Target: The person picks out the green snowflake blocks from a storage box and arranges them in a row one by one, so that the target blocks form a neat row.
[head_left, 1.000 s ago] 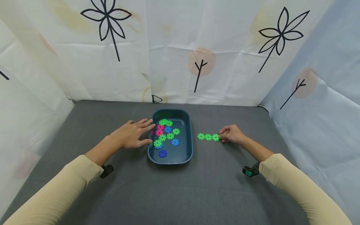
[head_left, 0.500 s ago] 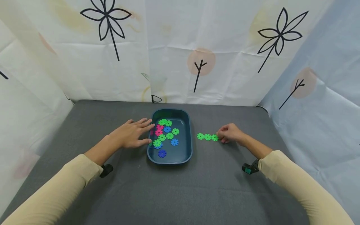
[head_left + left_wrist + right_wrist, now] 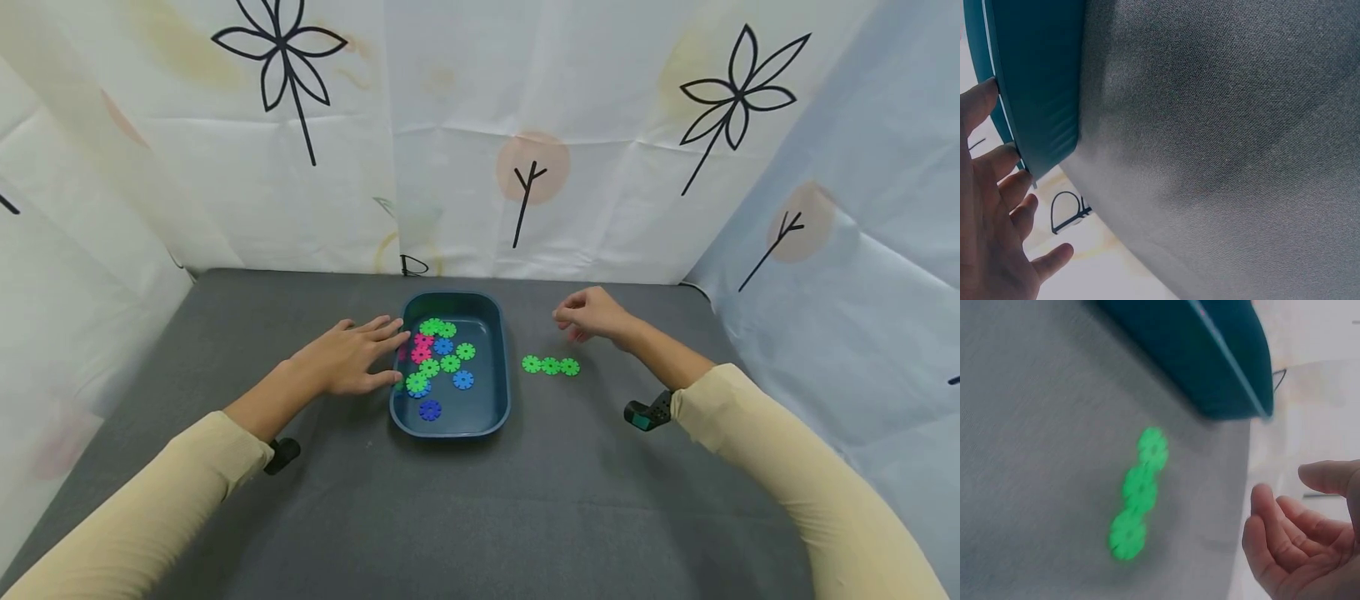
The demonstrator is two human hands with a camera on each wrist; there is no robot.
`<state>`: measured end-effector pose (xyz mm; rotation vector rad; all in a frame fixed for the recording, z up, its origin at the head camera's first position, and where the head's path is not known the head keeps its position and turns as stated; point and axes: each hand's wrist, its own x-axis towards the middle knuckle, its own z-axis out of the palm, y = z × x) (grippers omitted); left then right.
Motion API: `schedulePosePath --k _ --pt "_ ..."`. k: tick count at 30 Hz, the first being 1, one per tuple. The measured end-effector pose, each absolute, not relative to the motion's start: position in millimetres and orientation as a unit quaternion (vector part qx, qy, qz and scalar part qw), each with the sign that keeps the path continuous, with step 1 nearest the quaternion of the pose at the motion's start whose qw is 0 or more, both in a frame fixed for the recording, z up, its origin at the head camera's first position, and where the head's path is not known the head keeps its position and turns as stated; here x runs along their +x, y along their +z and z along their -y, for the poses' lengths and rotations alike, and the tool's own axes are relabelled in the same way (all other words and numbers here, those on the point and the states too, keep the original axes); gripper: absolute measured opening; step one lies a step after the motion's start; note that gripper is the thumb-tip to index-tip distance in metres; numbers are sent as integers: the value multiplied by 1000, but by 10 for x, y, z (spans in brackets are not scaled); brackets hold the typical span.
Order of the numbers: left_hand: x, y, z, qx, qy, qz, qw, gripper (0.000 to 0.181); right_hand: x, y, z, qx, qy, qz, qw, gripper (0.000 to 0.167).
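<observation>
One container, a dark blue tray (image 3: 480, 408), is found on the grey table (image 3: 450, 517), long sides running toward the cloth backdrop (image 3: 600, 242). A mixed load of notched discs is contained, gathered mostly in its left half. Several green discs (image 3: 450, 363) are counted among them, some overlapped near the far end. Two pink discs (image 3: 421, 355) are placed side by side near the left wall (further pink and green patches are seen on that wall, but whether these are reflections or discs cannot be told). One blue disc (image 3: 463, 380) is lodged right of the main group, another (image 3: 443, 346) is set beside the pink pair, and a third is partly covered by a green one. A darker blue disc (image 3: 430, 410) is noted at the near end.

Outside the tray, a row of three green discs (image 3: 551, 367) is laid flat on the table, just beside the right wall; edges are met, though whether they are interlocked cannot be told.

The tray's left rim is touched by the fingertips of the left hand (image 3: 352, 358), whose fingers are extended and spread, released. The right hand (image 3: 595, 315) is held above the table, beyond the row; its fingers are loosely bent, with the thumb parted from them, and nothing is grasped.
</observation>
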<state>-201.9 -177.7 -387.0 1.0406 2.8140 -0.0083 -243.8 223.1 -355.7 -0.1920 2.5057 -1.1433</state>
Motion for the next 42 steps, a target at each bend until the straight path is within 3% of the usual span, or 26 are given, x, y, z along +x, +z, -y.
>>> schedulePosePath --k 13,22,30,42 --pt "-2023 -3877 1789 351 -2 -934 68 71 -2408 -3348 -1536 -99 -457 -853 233 36" --pt "-2018 -3880 1788 344 -4 -936 74 72 -2348 -3550 -1104 -102 -509 -804 290 32" --pt "-2028 -3910 1809 341 -7 -937 77 72 -2281 -3769 -787 -123 -492 -787 352 39" --pt "-2035 -3934 1816 354 -2 -933 61 71 -2236 -3992 -455 -114 -460 -793 383 35"
